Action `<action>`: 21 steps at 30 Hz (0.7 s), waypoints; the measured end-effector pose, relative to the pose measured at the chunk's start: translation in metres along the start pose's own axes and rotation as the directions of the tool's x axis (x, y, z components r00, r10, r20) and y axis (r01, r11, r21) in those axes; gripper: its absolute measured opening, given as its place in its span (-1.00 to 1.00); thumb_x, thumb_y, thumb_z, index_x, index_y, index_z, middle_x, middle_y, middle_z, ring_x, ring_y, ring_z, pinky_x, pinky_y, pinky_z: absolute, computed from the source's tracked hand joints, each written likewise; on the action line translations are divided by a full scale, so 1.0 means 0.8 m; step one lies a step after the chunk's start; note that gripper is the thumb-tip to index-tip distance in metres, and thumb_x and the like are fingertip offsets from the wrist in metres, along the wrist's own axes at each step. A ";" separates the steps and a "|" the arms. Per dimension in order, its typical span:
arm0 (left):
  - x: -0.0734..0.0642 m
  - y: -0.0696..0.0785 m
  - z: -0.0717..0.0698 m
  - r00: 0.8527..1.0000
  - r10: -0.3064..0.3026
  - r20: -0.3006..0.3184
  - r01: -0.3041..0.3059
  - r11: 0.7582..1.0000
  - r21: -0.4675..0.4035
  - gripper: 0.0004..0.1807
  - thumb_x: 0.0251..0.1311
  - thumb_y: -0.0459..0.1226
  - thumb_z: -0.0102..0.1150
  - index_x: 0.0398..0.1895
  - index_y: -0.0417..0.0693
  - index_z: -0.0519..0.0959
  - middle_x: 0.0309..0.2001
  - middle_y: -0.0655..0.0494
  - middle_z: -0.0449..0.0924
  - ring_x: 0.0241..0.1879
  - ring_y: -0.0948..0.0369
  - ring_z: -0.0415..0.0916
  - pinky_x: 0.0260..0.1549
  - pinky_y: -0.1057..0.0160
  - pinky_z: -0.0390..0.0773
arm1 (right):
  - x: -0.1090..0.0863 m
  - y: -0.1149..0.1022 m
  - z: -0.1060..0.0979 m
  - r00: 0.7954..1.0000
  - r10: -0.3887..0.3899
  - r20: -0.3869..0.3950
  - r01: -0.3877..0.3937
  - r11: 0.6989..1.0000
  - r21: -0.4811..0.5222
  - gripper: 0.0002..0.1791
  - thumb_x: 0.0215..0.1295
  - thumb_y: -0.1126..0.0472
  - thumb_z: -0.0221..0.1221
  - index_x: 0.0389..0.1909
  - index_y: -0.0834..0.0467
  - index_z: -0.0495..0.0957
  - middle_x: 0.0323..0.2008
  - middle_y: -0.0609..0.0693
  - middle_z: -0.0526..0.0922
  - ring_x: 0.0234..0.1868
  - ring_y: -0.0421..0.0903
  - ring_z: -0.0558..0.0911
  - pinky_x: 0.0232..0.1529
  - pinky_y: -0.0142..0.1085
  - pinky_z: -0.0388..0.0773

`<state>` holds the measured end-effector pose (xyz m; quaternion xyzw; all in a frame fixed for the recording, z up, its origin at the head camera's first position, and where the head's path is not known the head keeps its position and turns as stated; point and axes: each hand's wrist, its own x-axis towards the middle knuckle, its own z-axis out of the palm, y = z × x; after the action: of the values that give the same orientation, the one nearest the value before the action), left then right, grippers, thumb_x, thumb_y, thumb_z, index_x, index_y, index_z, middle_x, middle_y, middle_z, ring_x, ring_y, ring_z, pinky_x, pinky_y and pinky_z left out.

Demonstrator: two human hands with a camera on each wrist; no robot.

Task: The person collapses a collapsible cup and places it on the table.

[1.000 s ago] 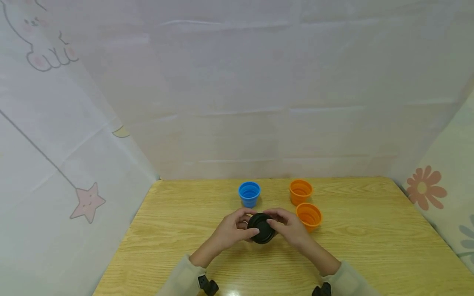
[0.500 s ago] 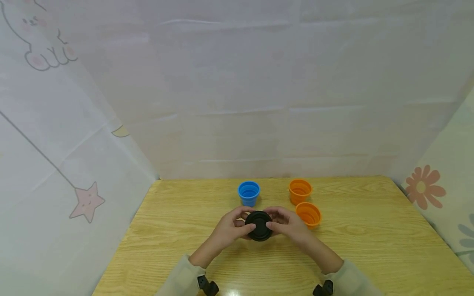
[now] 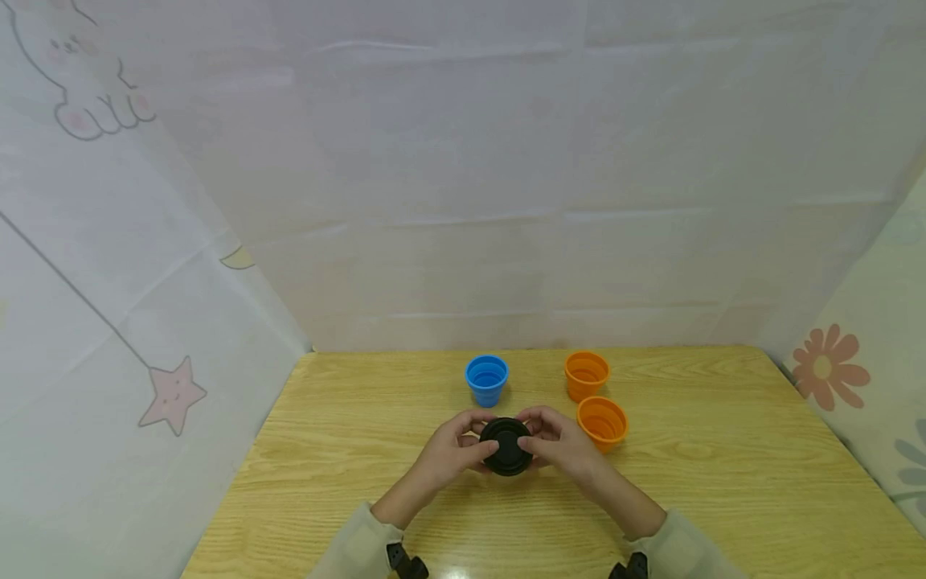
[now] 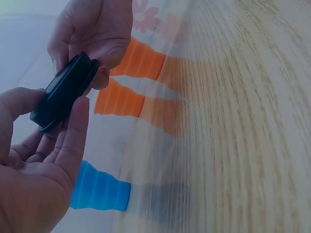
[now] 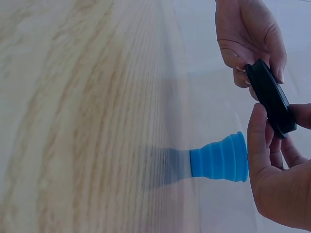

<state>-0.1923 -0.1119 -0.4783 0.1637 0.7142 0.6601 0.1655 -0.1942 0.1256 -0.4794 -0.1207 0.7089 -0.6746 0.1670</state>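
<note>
A: Since you've got all three views up, what's the biggest thing in there?

B: Easily the pale sheet hung across the back and sides, kinda creased. After that it's the wood-grain table in front of it.

A: Ok, and going down in size?

B: Cream sleeves poking in from the bottom edge, then the person's left hand and right hand, facing each other over the middle of the table.

A: Anything standing around them?

B: Yeah, the blue cup is a bit beyond the fingers, mouth up. Off to its right there's the rear orange cup, and the front orange cup is near the right hand. All ridged. The orange pair is super close, can't tell if they touch.

A: So are the hands free or what?

B: Nope, both pinch the same black disc, thumbs on its face, other fingers round behind. It's right between them, up off the table, tilted so the flat face looks back at the person. Wrist views get it nearly edge-on, so you can see it's pretty chunky with a stepped rim.
</note>
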 end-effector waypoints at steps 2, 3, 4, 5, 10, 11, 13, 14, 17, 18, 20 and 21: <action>0.000 -0.001 0.000 1.000 -0.009 0.002 0.009 1.000 -0.005 -0.49 0.37 -0.27 0.26 0.32 -0.24 0.42 -0.06 -0.09 0.52 -0.15 0.11 0.68 -0.17 -0.13 0.71 | 0.000 0.000 0.000 1.000 0.009 0.002 -0.009 1.000 -0.003 -0.51 0.36 0.21 0.30 0.23 0.30 0.45 -0.17 0.12 0.55 -0.20 -0.03 0.63 -0.13 0.05 0.70; 0.000 -0.001 0.000 1.000 -0.012 0.004 0.012 1.000 -0.008 -0.49 0.38 -0.27 0.26 0.32 -0.26 0.42 -0.06 -0.10 0.51 -0.15 0.11 0.68 -0.16 -0.14 0.71 | 0.000 0.000 0.000 1.000 0.013 0.004 -0.013 1.000 -0.003 -0.51 0.36 0.21 0.30 0.23 0.29 0.45 -0.17 0.12 0.56 -0.21 -0.03 0.64 -0.13 0.06 0.70; -0.001 -0.001 0.000 1.000 -0.015 0.005 0.015 1.000 -0.010 -0.48 0.38 -0.27 0.26 0.33 -0.26 0.41 -0.06 -0.10 0.51 -0.15 0.12 0.68 -0.16 -0.13 0.71 | 0.000 0.000 0.000 1.000 0.016 0.006 -0.016 1.000 -0.002 -0.51 0.36 0.21 0.30 0.23 0.29 0.45 -0.17 0.12 0.56 -0.21 -0.03 0.64 -0.13 0.06 0.70; -0.001 -0.002 0.000 1.000 -0.021 0.006 0.021 1.000 -0.013 -0.48 0.38 -0.27 0.26 0.33 -0.27 0.41 -0.06 -0.10 0.52 -0.15 0.12 0.69 -0.16 -0.13 0.71 | 0.000 0.000 0.000 1.000 0.018 0.007 -0.018 1.000 -0.002 -0.51 0.36 0.21 0.31 0.23 0.29 0.45 -0.18 0.11 0.56 -0.21 -0.03 0.64 -0.13 0.05 0.70; -0.003 -0.001 0.001 0.999 -0.046 0.004 0.046 0.999 -0.019 -0.49 0.40 -0.27 0.24 0.33 -0.27 0.40 -0.05 -0.10 0.52 -0.14 0.09 0.69 -0.14 -0.14 0.70 | 0.000 0.002 0.001 0.999 0.035 0.008 -0.035 0.999 0.006 -0.51 0.35 0.21 0.31 0.22 0.29 0.45 -0.18 0.10 0.55 -0.21 -0.03 0.63 -0.14 0.04 0.70; -0.003 -0.001 0.001 0.999 -0.050 0.004 0.050 0.998 -0.023 -0.50 0.40 -0.28 0.23 0.33 -0.26 0.41 -0.05 -0.10 0.52 -0.14 0.08 0.68 -0.14 -0.15 0.70 | 0.001 0.002 0.001 0.999 0.040 0.008 -0.040 0.999 0.008 -0.52 0.35 0.21 0.31 0.22 0.29 0.45 -0.18 0.10 0.55 -0.21 -0.03 0.63 -0.14 0.04 0.70; -0.004 -0.001 0.001 0.998 -0.058 0.004 0.058 0.998 -0.026 -0.52 0.40 -0.30 0.22 0.32 -0.25 0.41 -0.05 -0.10 0.52 -0.13 0.06 0.68 -0.13 -0.18 0.69 | 0.001 0.003 0.001 0.999 0.049 0.006 -0.049 0.999 0.011 -0.52 0.36 0.22 0.30 0.22 0.29 0.46 -0.18 0.09 0.55 -0.21 -0.03 0.63 -0.14 0.04 0.70; -0.004 -0.002 0.001 0.998 -0.059 0.004 0.059 0.998 -0.028 -0.52 0.40 -0.30 0.21 0.32 -0.25 0.41 -0.05 -0.10 0.52 -0.13 0.06 0.68 -0.14 -0.18 0.69 | 0.001 0.004 0.002 0.999 0.054 0.005 -0.054 0.998 0.013 -0.53 0.36 0.22 0.30 0.22 0.29 0.46 -0.18 0.09 0.55 -0.21 -0.03 0.63 -0.13 0.03 0.70; -0.004 -0.003 0.001 0.998 -0.063 0.004 0.064 0.997 -0.035 -0.53 0.41 -0.30 0.21 0.32 -0.25 0.41 -0.06 -0.10 0.52 -0.14 0.07 0.68 -0.14 -0.20 0.68 | 0.002 0.003 0.002 0.997 0.074 0.001 -0.074 0.997 0.012 -0.53 0.36 0.21 0.30 0.21 0.28 0.47 -0.18 0.08 0.55 -0.21 -0.03 0.63 -0.13 0.01 0.71; -0.004 -0.004 0.001 0.998 -0.065 0.005 0.065 0.997 -0.037 -0.52 0.40 -0.30 0.21 0.32 -0.26 0.41 -0.06 -0.10 0.52 -0.15 0.07 0.68 -0.13 -0.22 0.68 | 0.002 0.003 0.002 0.997 0.080 0.000 -0.080 0.997 0.012 -0.53 0.36 0.20 0.30 0.21 0.28 0.47 -0.18 0.08 0.54 -0.21 -0.03 0.63 -0.13 0.01 0.71; -0.004 -0.006 0.001 0.997 -0.072 0.002 0.072 0.997 -0.039 -0.52 0.40 -0.28 0.23 0.31 -0.26 0.41 -0.06 -0.10 0.52 -0.16 0.09 0.68 -0.13 -0.23 0.67 | 0.002 0.002 0.002 0.996 0.091 0.001 -0.091 0.996 0.011 -0.52 0.35 0.19 0.31 0.21 0.28 0.48 -0.18 0.08 0.54 -0.22 -0.03 0.63 -0.14 -0.01 0.71; -0.005 -0.006 0.001 0.997 -0.077 0.001 0.077 0.996 -0.040 -0.51 0.39 -0.28 0.23 0.31 -0.26 0.41 -0.07 -0.10 0.52 -0.16 0.09 0.68 -0.13 -0.25 0.67 | 0.001 0.002 0.001 0.996 0.094 0.003 -0.095 0.995 0.012 -0.52 0.35 0.19 0.31 0.21 0.28 0.48 -0.18 0.08 0.54 -0.22 -0.03 0.63 -0.14 -0.01 0.71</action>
<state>-0.1884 -0.1130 -0.4834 0.1325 0.7066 0.6675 0.1936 -0.1948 0.1242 -0.4813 -0.0869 0.7093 -0.6702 0.2005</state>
